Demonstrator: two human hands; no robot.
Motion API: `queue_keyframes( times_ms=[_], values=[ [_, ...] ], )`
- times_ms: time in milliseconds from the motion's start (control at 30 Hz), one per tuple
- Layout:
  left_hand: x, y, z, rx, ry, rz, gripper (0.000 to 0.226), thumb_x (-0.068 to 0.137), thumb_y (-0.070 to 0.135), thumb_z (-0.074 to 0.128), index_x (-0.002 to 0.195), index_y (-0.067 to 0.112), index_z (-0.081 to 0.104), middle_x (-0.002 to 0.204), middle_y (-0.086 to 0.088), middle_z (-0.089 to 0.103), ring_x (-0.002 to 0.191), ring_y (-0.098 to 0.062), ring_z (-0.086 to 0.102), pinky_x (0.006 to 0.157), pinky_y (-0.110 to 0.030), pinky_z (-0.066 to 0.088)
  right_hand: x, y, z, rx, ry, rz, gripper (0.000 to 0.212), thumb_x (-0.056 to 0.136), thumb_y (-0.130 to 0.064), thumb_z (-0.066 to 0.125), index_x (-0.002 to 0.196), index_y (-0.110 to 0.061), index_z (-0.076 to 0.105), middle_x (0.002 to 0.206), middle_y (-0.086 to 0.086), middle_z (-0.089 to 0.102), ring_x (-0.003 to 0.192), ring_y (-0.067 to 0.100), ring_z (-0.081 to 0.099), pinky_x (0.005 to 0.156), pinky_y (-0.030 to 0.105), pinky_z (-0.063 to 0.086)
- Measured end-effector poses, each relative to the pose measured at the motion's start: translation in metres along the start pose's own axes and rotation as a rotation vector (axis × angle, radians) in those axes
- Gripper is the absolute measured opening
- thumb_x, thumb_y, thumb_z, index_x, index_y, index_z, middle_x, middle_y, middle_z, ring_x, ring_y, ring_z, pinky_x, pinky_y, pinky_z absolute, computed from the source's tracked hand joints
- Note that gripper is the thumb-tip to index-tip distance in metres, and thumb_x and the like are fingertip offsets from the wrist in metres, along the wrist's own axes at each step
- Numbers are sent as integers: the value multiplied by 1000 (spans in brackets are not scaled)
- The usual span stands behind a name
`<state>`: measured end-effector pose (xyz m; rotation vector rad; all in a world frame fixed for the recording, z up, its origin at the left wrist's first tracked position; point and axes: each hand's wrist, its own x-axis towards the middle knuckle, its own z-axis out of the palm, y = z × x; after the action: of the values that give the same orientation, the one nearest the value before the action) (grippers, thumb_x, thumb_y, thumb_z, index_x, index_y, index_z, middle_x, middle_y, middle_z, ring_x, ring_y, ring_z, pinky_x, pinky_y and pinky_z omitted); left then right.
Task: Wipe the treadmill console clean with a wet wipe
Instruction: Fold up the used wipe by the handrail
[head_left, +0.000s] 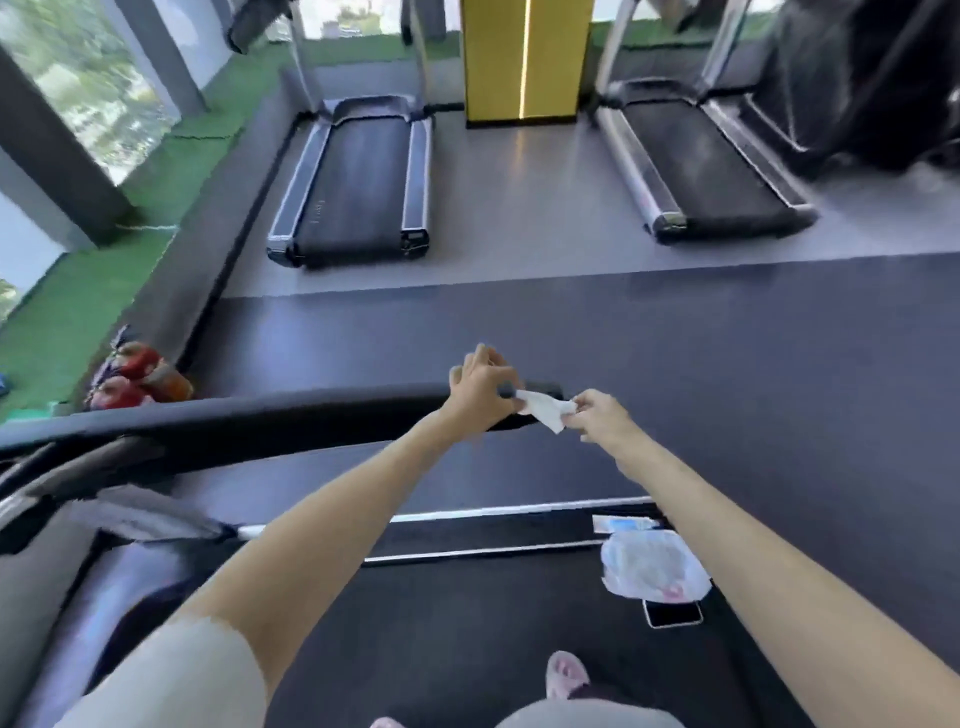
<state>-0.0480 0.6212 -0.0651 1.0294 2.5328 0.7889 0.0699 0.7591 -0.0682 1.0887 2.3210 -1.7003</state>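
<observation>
Black handrail (260, 415) runs from nine o'clock toward centre, barring forward reach below the left hand (480, 387) and right hand (602, 415), which meet at its free end. Beyond, toward twelve o'clock, open dark floor (727, 338). At four o'clock, wet-wipe packet (652, 569) and phone (672, 613) occupy the treadmill deck (467, 623); the rest lies open.

Both hands, left (480, 387) and right (597, 415), pinching white wet wipe (543, 408), over black handrail (260, 415)

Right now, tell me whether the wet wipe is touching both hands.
Touching. The head view shows the wet wipe stretched between the hands: the left hand pinches one end above the black handrail, the right hand pinches the other.
</observation>
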Motion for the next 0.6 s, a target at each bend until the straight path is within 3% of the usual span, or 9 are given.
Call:
queue_keyframes(
  times_ms=[133, 200, 267, 367, 500, 600],
  values=[
    [42, 96, 99, -40, -234, 63, 24, 77, 25, 73, 99, 18, 67, 105, 3, 33, 102, -16, 39, 87, -27, 19, -8, 77, -110, 105, 128, 196, 15, 80, -4, 60, 73, -16, 53, 87, 7, 55, 86, 19, 48, 68, 29, 40],
    [38, 115, 127, -119, -319, 58, 26, 78, 22, 72, 103, 18, 65, 105, 2, 36, 93, -15, 44, 92, -29, 27, -16, 103, -130, 158, 91, 261, 11, 81, -5, 57, 76, -14, 54, 86, 5, 56, 89, 19, 50, 72, 31, 41],
    [48, 154, 178, -202, -465, 121, 21, 78, 16, 71, 98, 16, 65, 102, 1, 44, 85, -16, 50, 86, -30, 39, -27, 147, -173, 215, 133, 368, 10, 80, -5, 56, 76, -14, 55, 86, 5, 56, 90, 20, 50, 75, 32, 40],
    [38, 163, 199, -296, -565, 74, 7, 82, 11, 65, 87, 14, 62, 91, 0, 58, 81, -16, 53, 68, -24, 43, -35, 171, -177, 258, 122, 437, 7, 79, -7, 56, 79, -14, 58, 94, 5, 59, 97, 21, 53, 73, 30, 43],
    [52, 168, 246, -337, -620, -88, 8, 83, 12, 61, 78, 15, 56, 80, 2, 58, 74, -15, 52, 67, -29, 44, -29, 205, -183, 332, 360, 514, 9, 85, -15, 57, 94, -12, 58, 97, 2, 57, 84, 14, 50, 66, 25, 41],
    [65, 164, 278, -315, -662, -164, 8, 84, 10, 60, 80, 14, 56, 83, 0, 58, 75, -16, 53, 64, -24, 42, -21, 230, -180, 378, 495, 526, 14, 87, -15, 53, 94, -3, 57, 93, 2, 54, 75, 13, 47, 65, 25, 38]
  ],
)
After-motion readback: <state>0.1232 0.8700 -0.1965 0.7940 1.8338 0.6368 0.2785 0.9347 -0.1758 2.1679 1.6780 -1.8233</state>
